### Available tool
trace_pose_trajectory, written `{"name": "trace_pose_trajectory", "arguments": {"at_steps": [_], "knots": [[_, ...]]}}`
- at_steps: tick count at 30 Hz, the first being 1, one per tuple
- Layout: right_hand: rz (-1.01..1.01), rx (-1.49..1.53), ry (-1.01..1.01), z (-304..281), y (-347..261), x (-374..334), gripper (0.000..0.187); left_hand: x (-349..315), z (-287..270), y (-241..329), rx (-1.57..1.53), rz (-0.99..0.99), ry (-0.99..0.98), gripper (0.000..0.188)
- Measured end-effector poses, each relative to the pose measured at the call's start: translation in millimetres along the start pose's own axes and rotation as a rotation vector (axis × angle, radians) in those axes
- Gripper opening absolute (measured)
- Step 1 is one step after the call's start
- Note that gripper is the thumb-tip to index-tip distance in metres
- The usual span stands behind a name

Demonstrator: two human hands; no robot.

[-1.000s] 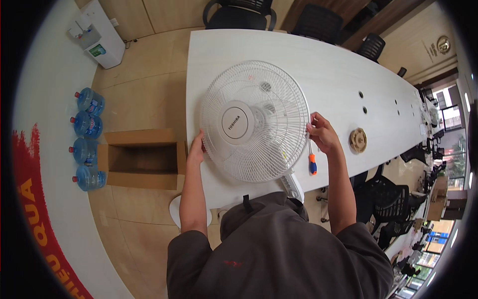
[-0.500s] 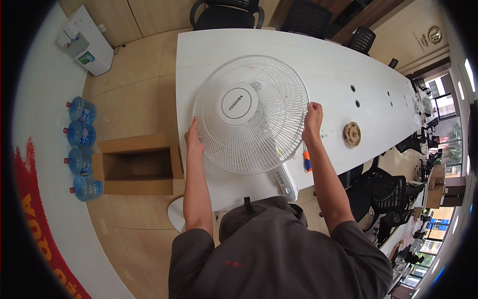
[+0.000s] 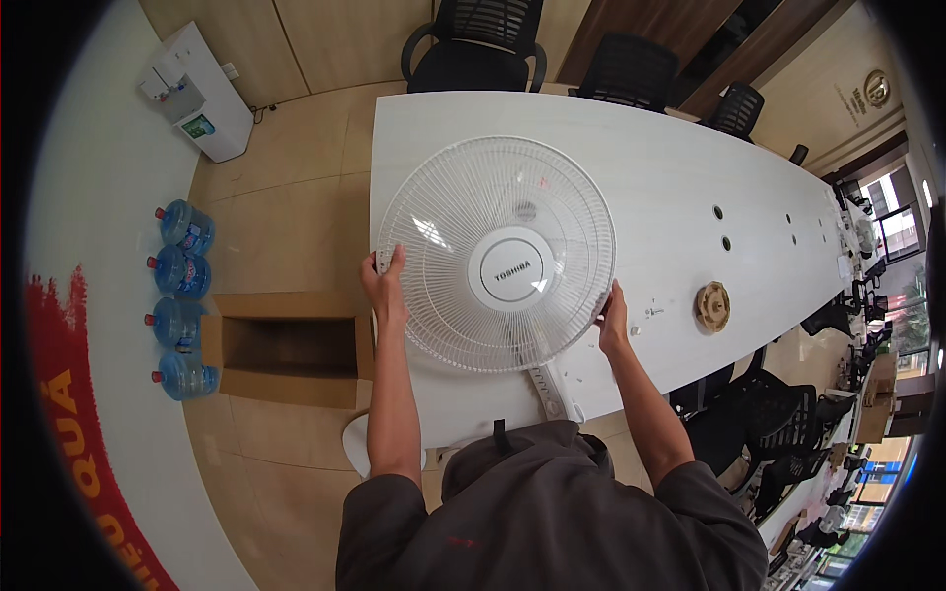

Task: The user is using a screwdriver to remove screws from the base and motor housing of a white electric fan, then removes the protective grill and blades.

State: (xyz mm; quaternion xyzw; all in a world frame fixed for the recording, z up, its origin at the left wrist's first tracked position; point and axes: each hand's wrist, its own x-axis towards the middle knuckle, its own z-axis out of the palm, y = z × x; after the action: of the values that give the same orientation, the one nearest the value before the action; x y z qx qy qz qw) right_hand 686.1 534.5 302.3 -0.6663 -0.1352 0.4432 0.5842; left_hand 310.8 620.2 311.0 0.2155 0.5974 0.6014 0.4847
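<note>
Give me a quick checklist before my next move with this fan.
1. Left hand on the fan grille: ok.
2. Right hand on the fan grille's right edge: ok.
3. Fan grille firmly fastened: cannot tell.
4. White table free of small loose parts: not ok, several lie right of the fan grille.
5. Brown round piece clear of both hands: ok.
6. Cardboard box open: ok.

A long white table [image 3: 670, 187] with round holes [image 3: 726, 243] carries a tan moulded disc [image 3: 712, 307] and small loose hardware [image 3: 653, 312]. On the beige tiled floor [image 3: 286, 227] rest an open cardboard box [image 3: 291, 385] and four blue water jugs [image 3: 179, 323].
</note>
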Motion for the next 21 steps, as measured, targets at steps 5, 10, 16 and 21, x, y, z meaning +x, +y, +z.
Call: {"name": "trace_pose_trajectory", "arguments": {"at_steps": [5, 10, 16, 21], "knots": [[0.031, -0.382, -0.159, -15.6, -25.2, 31.6, 0.053, -5.4, -7.0, -9.9, 0.114, 0.171, -0.011, 0.061], [-0.72, -0.687, -0.153, 79.9, -106.7, 55.4, 0.057, -16.4, 0.6, 9.0, 0.124, 0.165, -0.032, 0.063], [-1.01, -0.966, -0.73, 242.0, -176.5, 43.8, 0.05, -21.3, 5.3, 13.0, 0.182, 0.198, -0.025, 0.066], [-0.765, -1.269, -1.004, 306.8, -172.3, 63.1, 0.044, -25.1, 6.8, 12.2, 0.164, 0.184, -0.039, 0.067]]}}
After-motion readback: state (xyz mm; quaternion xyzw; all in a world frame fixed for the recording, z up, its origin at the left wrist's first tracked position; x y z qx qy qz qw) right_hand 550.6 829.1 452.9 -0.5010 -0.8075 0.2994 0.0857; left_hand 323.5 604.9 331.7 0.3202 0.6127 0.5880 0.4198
